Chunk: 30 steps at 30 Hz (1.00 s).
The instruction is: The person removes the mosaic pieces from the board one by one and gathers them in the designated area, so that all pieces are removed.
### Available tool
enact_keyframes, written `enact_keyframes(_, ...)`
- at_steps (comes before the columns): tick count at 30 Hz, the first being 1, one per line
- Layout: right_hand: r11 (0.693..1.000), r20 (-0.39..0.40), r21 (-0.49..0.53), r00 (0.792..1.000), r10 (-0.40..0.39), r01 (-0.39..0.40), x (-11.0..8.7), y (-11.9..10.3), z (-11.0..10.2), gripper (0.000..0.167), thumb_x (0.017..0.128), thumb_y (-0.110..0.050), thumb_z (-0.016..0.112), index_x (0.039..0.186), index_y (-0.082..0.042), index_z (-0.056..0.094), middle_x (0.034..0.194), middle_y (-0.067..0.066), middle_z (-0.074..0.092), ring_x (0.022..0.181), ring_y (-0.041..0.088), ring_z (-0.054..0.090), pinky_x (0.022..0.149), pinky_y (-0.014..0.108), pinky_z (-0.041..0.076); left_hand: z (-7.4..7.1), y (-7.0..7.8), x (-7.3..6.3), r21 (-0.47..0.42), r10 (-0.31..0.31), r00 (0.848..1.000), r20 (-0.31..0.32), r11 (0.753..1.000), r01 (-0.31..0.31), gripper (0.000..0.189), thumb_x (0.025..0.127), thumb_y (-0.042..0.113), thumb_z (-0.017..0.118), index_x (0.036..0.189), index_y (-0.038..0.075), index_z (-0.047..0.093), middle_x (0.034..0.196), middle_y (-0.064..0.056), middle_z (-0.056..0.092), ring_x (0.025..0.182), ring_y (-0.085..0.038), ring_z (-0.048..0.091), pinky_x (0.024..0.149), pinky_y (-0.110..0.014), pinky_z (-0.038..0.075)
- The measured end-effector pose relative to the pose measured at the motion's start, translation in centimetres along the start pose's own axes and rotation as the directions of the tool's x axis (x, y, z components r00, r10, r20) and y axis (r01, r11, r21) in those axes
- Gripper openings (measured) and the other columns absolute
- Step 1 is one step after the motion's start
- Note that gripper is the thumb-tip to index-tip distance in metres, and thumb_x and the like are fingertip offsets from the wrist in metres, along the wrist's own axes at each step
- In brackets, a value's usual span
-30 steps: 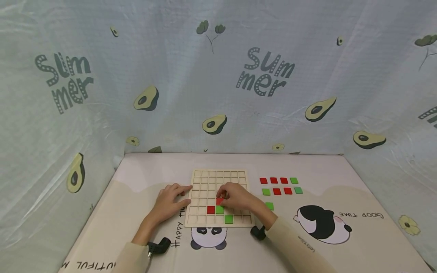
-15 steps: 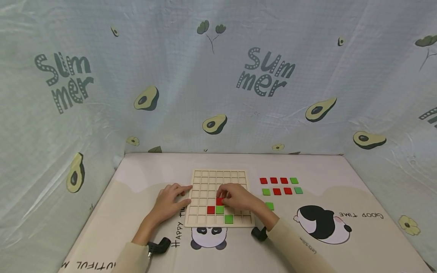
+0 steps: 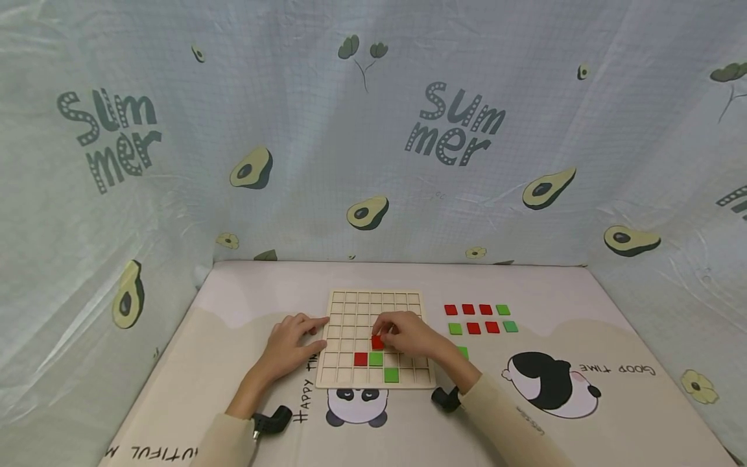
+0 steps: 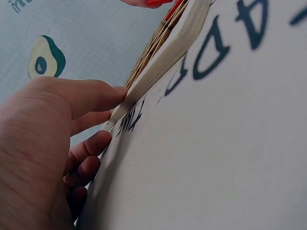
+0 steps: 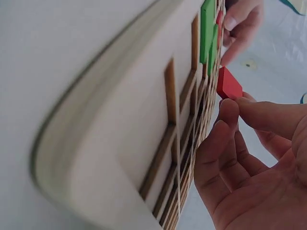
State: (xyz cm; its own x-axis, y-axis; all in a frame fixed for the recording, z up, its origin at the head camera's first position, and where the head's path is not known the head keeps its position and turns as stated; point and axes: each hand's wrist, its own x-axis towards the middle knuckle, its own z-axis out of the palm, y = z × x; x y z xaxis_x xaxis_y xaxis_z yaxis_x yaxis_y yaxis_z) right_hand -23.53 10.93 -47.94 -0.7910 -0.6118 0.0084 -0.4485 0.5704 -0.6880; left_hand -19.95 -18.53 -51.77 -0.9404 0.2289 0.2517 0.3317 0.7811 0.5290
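Note:
A square wooden grid board (image 3: 344, 327) lies on the table. My right hand (image 3: 404, 334) is over its middle and pinches a red square tile (image 3: 377, 342) between thumb and fingertips. In the right wrist view the red tile (image 5: 229, 84) is tilted and clear of the grid. Beneath it in the head view sit a green tile (image 3: 376, 359), a second red tile (image 3: 361, 359) to its left and another green tile (image 3: 391, 375) lower right, all in cells. My left hand (image 3: 290, 347) touches the board's left edge with thumb and index finger; its other fingers (image 4: 88, 167) are loosely bent.
Right of the board, several loose red tiles (image 3: 468, 309) and green tiles (image 3: 455, 329) lie in rows. A further green tile (image 3: 463, 352) is partly hidden by my right forearm. Printed cloth walls (image 3: 373, 149) stand around the table's back and sides.
The red tile in my right hand has shifted slightly up and right, away from the cell above the green tile. My left hand has stayed at the board's edge.

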Motion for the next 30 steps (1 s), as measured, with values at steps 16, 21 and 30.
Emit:
enact_keyframes(16,0.995,-0.089,0.056,0.992,0.093,-0.088,-4.6,2.2,-4.7,0.013,0.098,-0.006,0.063,0.102,-0.015,0.071,0.096,0.001,0.067,0.080,0.015,0.060,0.068,0.026,0.051,-0.1,0.2,0.1,0.006,-0.005,1.000,0.000,1.000,0.005,0.047,0.090,0.035,0.076,0.133,0.017,0.071,0.094,0.007,0.060,0.092,-0.012,0.048,0.080,-0.034,0.031)
enact_keyframes(21,0.990,-0.124,0.069,0.984,0.130,-0.122,-6.9,3.9,-6.4,0.013,0.098,-0.005,0.062,0.103,-0.013,0.071,0.097,0.004,0.067,0.077,0.015,0.062,0.065,0.026,0.054,-0.1,0.1,0.1,0.007,0.000,1.000,-0.002,1.000,0.000,0.047,0.090,0.036,0.076,0.133,0.017,0.071,0.095,0.007,0.061,0.091,-0.012,0.048,0.080,-0.034,0.031)
enact_keyframes(30,0.981,-0.181,0.096,0.967,0.181,-0.166,-10.8,6.8,-8.6,0.010,0.098,-0.004,0.063,0.106,-0.006,0.069,0.096,0.007,0.067,0.075,0.016,0.062,0.065,0.026,0.054,0.0,-0.1,0.1,0.020,-0.001,1.000,0.002,1.000,0.001,0.047,0.091,0.040,0.074,0.133,0.018,0.071,0.095,0.008,0.061,0.091,-0.012,0.047,0.079,-0.033,0.030)
